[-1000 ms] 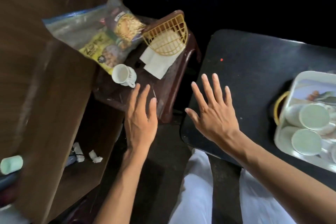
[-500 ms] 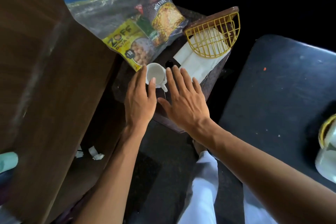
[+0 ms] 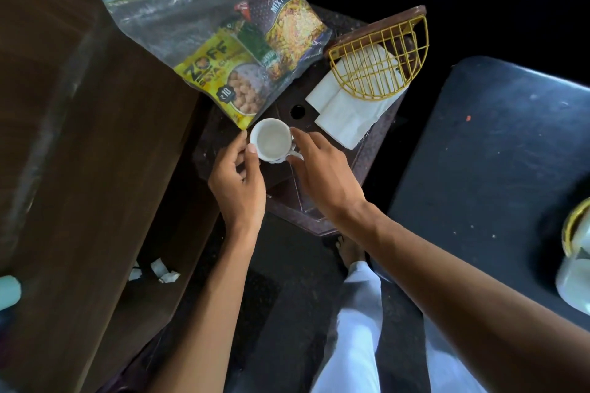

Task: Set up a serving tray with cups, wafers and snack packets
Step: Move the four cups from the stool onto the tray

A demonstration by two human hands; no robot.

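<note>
one white cup (image 3: 271, 143) stood upright a little above the middle of the frame, on the near part of a small brown desk (image 3: 373, 156). it was round, smooth and glossy like ceramic, with one loop handle on its lower right side. two bare hands met at it. the left hand (image 3: 238, 175) had its fingers (image 3: 252, 149) curled, thumb tip against the cup's left rim. the right hand (image 3: 322, 175) had one finger on the right rim and its thumb just under the handle, pinching there.

just above the cup lay one clear, crinkled plastic bag (image 3: 178, 9) with a blue zip strip, its lower corner almost touching the rim. at least three shiny snack packets showed through it: one yellow packet (image 3: 223, 76), one green, and one dark packet (image 3: 293, 22) printed "mixture".

to the upper right sat one yellow wire holder (image 3: 383, 64), half-round and gridded, over a stack of white paper napkins (image 3: 348, 115), square and soft-edged. one round hole (image 3: 297, 111) pierced the brown desk's textured top.

one matte black desk (image 3: 495, 169) filled the right side, and one white tray (image 3: 574, 281) with a yellow handle was cut off at its edge. a brown wooden panel (image 3: 79, 153) filled the left, with a few crumpled paper scraps (image 3: 159, 271) on the floor below.
</note>
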